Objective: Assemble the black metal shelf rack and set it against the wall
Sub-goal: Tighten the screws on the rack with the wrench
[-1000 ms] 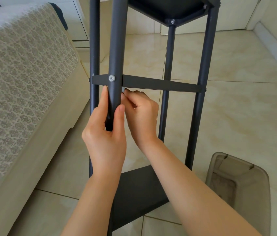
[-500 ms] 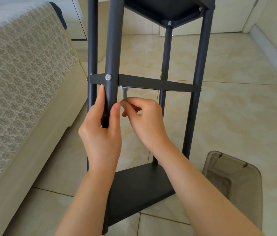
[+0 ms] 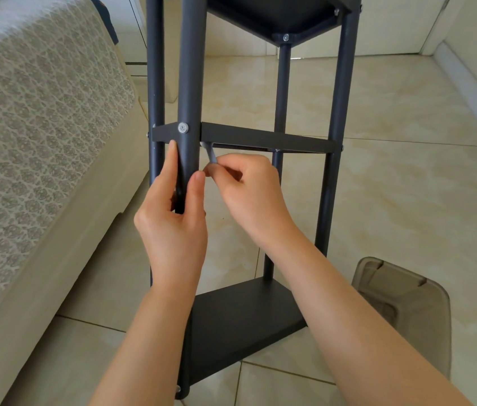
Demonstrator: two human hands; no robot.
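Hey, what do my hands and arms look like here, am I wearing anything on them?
The left hand and right hand are bare: no gloves, no rings showing. Both forearms are bare to the frame's edge, with no sleeves, watch or bracelet.

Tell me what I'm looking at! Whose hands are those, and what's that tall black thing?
The picture comes from a camera worn on a person's head, looking down, so you see that person's own two hands. The tall black metal shelf rack stands on a shiny beige tiled floor. The left hand grips the rack's round black front pole just below a silver screw. The right hand pinches a small thin silver metal tool, probably a wrench, whose tip reaches up under the middle shelf. On the left is a beige sofa with a patterned cover; lower right is a see-through brown plastic bin.
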